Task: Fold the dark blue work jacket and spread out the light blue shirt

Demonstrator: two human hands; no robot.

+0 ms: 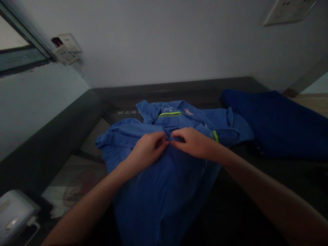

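A blue work garment [164,191] with yellow-green reflective strips, white lettering and a small badge is spread before me, its lower part hanging toward my body. My left hand [151,145] is closed in a pinch on the cloth at the middle of the garment. Right beside it, my right hand [188,141] pinches the same stretch of fabric, thumb and forefinger forming a loop. The fingertips of both hands nearly meet. Whether a button or other fastening lies between them is too small to make out.
A darker blue folded cloth [279,126] lies to the right. At the lower left is a white plastic object [17,215] near papers [74,181]. Wall sockets [68,48] are at the upper left, with another socket plate [289,12] at the upper right. A dark ledge runs along the wall.
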